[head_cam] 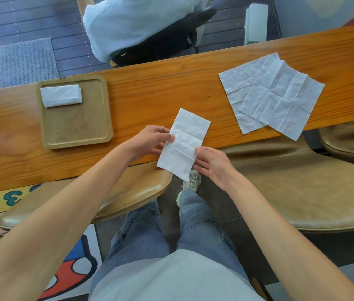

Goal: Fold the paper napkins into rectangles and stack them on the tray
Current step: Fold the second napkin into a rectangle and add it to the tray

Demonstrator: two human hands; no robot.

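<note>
holding the half-folded napkin (183,142) with both hands, left hand (150,139) and right hand (211,164) pinching its sides, you're mid-fold; next fold it shorter for the tray (76,131).

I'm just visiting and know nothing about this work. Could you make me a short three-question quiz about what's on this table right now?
1. True or false: the square wooden tray holds one folded white napkin.
2. Which hands grip the long half-folded white paper napkin? A) left only B) right only C) both
3. Fill in: the unfolded white napkins lie flat on the long wooden table, to the person's ____.

Key
1. True; it sits in the tray's far left corner.
2. C; the left hand holds its left edge, the right hand its right edge.
3. Right.
</note>
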